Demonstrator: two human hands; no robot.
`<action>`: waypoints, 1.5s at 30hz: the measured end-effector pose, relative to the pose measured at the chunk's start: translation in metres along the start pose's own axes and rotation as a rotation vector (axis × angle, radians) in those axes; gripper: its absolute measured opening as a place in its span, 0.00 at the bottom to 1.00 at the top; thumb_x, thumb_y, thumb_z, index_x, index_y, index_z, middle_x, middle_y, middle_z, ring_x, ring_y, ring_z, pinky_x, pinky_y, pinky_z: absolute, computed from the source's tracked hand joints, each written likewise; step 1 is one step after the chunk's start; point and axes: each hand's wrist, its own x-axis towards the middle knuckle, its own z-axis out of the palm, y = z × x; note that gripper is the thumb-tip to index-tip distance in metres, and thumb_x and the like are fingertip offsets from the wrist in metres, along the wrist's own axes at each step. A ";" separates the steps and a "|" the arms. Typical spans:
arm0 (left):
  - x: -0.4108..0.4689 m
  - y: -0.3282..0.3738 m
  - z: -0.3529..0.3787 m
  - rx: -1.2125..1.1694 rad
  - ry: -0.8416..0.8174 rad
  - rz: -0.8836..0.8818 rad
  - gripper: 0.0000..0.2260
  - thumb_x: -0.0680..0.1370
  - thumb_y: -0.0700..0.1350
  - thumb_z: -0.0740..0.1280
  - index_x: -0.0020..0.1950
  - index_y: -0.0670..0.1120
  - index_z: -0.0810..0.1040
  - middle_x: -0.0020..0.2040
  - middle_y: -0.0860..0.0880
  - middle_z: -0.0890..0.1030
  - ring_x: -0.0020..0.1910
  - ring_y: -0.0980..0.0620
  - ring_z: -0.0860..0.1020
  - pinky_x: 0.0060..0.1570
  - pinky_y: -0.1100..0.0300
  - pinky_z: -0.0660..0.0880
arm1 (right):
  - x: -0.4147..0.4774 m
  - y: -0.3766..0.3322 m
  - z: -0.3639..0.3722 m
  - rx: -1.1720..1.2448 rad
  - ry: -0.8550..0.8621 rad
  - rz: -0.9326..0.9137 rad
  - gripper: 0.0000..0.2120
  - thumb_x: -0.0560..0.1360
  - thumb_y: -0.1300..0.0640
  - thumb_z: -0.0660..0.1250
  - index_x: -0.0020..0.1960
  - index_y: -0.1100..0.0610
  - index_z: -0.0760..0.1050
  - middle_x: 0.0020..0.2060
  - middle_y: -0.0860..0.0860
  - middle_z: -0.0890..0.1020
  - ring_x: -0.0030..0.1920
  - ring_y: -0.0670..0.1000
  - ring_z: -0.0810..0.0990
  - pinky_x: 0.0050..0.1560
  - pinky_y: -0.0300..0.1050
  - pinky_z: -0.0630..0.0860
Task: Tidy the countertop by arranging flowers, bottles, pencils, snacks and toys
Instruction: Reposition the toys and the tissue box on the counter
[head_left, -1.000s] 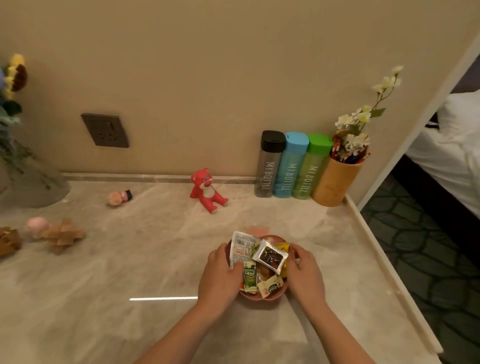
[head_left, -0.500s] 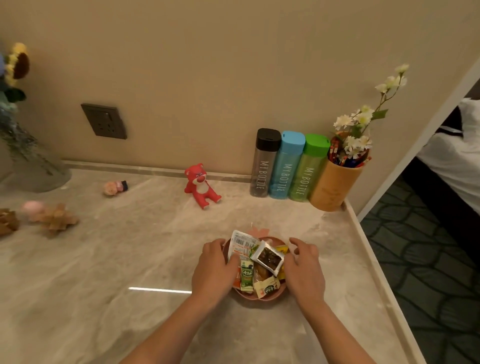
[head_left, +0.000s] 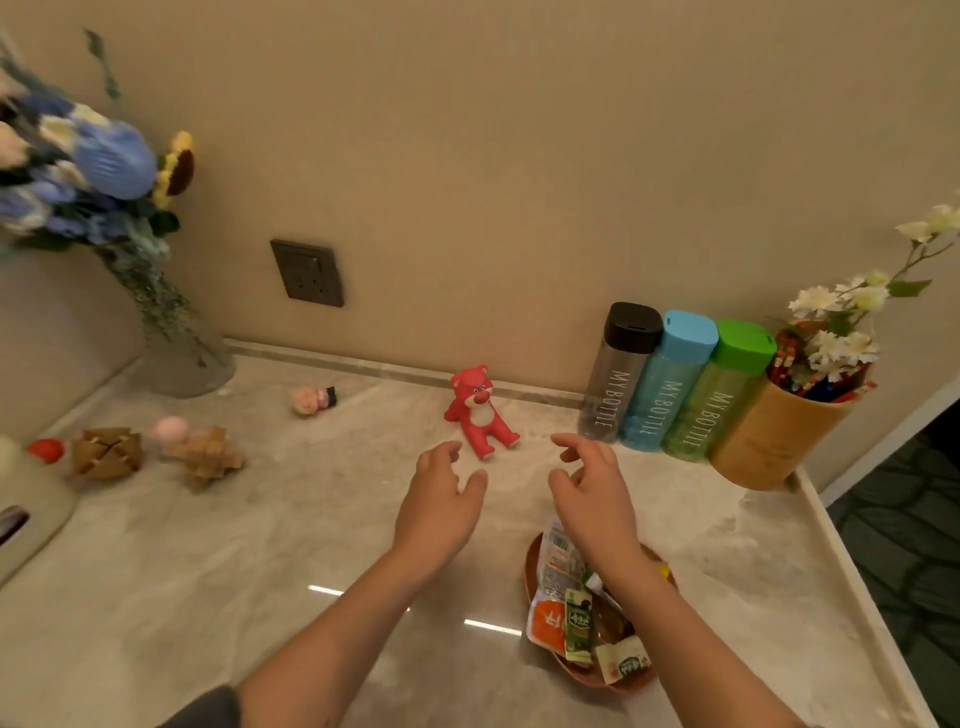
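Two empty hands over table (head_left: 208, 571): left hand (head_left: 441, 501), right hand (head_left: 595, 499), fingers (head_left: 576, 447) loosely spread, near red bear (head_left: 480, 410); snack bowl (head_left: 528, 566) under right wrist.

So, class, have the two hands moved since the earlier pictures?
Yes. The left hand and right hand have left the snack bowl, going forward towards the red bear.

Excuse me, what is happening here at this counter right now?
A person is tidying a marble countertop. The left hand and the right hand hover open and empty just in front of the red bear toy. The snack bowl sits full under the right forearm. Three bottles stand in a row at the wall beside the pencil cup. To the left, wooden puzzles and a small doll lie scattered.
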 end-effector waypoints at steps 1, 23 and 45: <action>0.011 -0.001 -0.009 -0.009 -0.006 0.012 0.22 0.79 0.52 0.63 0.72 0.50 0.65 0.70 0.52 0.67 0.54 0.56 0.74 0.57 0.55 0.75 | 0.010 -0.010 0.009 0.004 -0.011 -0.007 0.19 0.77 0.58 0.63 0.66 0.45 0.71 0.58 0.44 0.71 0.39 0.44 0.77 0.46 0.41 0.77; 0.159 -0.024 0.002 -0.290 -0.377 0.039 0.24 0.74 0.29 0.62 0.53 0.61 0.73 0.52 0.56 0.80 0.52 0.59 0.81 0.59 0.55 0.76 | 0.158 -0.053 0.059 -0.595 -0.437 -0.368 0.27 0.66 0.55 0.68 0.65 0.45 0.72 0.58 0.47 0.77 0.59 0.52 0.76 0.51 0.47 0.76; 0.136 0.034 0.052 -0.367 -0.676 -0.041 0.28 0.74 0.25 0.51 0.69 0.46 0.68 0.55 0.47 0.78 0.50 0.59 0.77 0.35 0.71 0.73 | 0.175 -0.053 0.007 -1.377 -0.376 -0.344 0.08 0.72 0.53 0.68 0.50 0.53 0.78 0.48 0.51 0.80 0.55 0.53 0.74 0.59 0.50 0.62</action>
